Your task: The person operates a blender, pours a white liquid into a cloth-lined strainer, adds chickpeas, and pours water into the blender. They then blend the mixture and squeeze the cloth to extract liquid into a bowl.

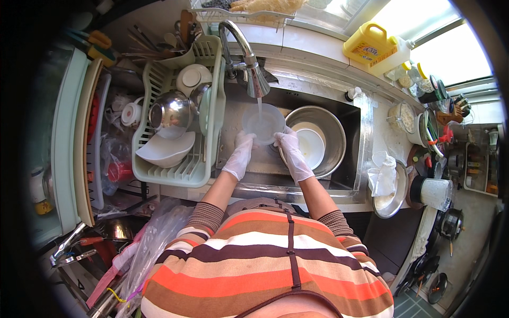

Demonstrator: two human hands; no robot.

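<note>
Both my hands wear thin translucent gloves and grip a translucent plastic bowl over the sink. Its left rim is in my left hand, and my right hand has the right side. From the chrome faucet a stream of water runs into the bowl. Just right of it, in the sink, stands a large stainless steel basin. A white bowl sits inside that basin, in cloudy liquid. My right hand is in front of the basin's left rim; whether it touches is unclear.
Left of the sink, a pale green dish rack holds a metal bowl, a white dish and other dishes. A yellow jug stands by the window. On the right counter are a metal bowl with a white cloth and several jars.
</note>
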